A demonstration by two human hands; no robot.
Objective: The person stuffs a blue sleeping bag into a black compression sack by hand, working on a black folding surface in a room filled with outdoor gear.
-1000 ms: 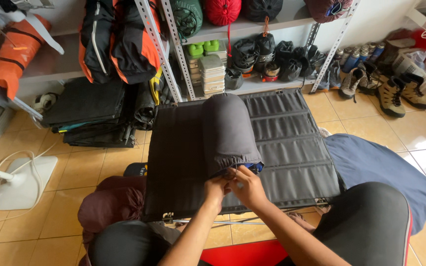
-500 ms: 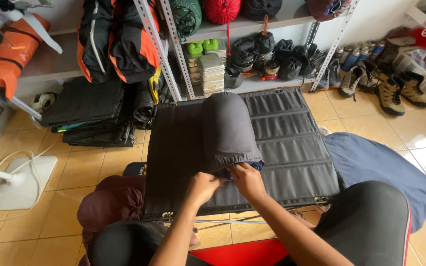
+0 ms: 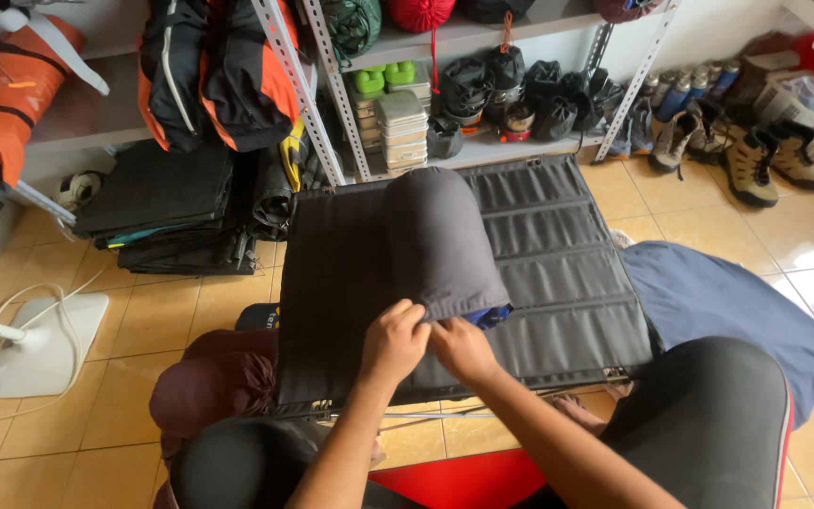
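Both hands have drawn close again since 0.5 s ago, when our left hand (image 3: 396,341) sat a little apart from the right hand (image 3: 461,347). We now pinch the near mouth of the grey stuff sack (image 3: 443,243) with both, fingers clenched on its gathered hem, likely to hold it shut over the blue fabric (image 3: 488,317) peeking out. It lies lengthwise on the dark padded mat (image 3: 558,254), which keeps it off the tiled floor (image 3: 190,320). Boots (image 3: 754,162) stand well apart.
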